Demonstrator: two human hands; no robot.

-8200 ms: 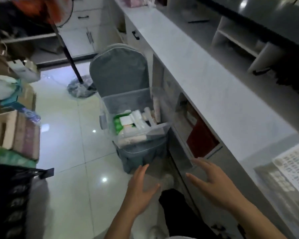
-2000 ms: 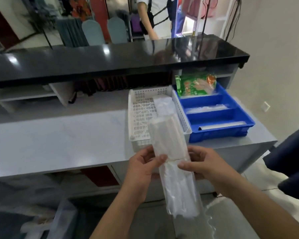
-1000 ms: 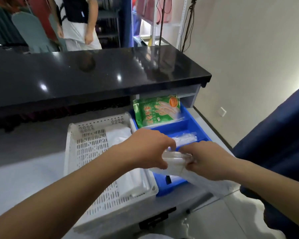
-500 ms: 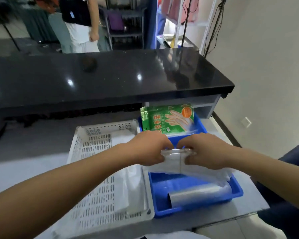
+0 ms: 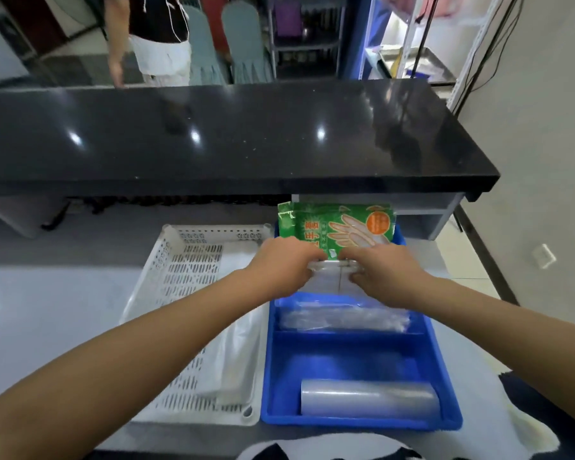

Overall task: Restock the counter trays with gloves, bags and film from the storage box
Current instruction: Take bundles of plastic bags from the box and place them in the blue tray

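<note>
Both hands, left (image 5: 284,265) and right (image 5: 384,272), pinch a flat clear plastic bag pack (image 5: 332,277) above the blue divided plastic tray (image 5: 442,376), just before its green glove packet (image 5: 337,229); placing step, next likely lowering and letting go.

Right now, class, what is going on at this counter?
A person is restocking trays. Both hands, left hand and right hand, hold a clear pack of bags over the blue tray, just in front of the green pack of gloves. More clear bags fill the middle section, and a roll of film lies in the near one. The white basket alongside holds plastic bags.
</note>
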